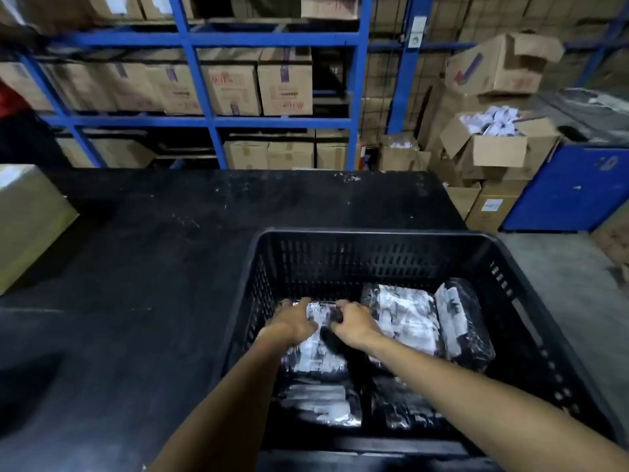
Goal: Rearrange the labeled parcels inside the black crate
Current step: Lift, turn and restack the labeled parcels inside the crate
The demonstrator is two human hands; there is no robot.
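Observation:
A black perforated crate [374, 238] stands on the dark table in front of me. Inside lie several black-wrapped parcels with white labels. My left hand [292, 321] and my right hand [354, 323] both grip the far end of one labeled parcel [315, 356] at the crate's left side. Two more parcels rest at the right: a flat one [405, 315] and one tilted against it [463, 321]. Further parcels lie near the front wall, one at the left [320, 403] and one at the right [401, 403], partly hidden by my forearms.
The black table [153, 250] stretches left and ahead. A cardboard box [27, 219] sits at its left edge. Blue shelving [204, 80] with cartons stands behind. Open cartons [497, 144] and a blue bin [571, 189] are at the right.

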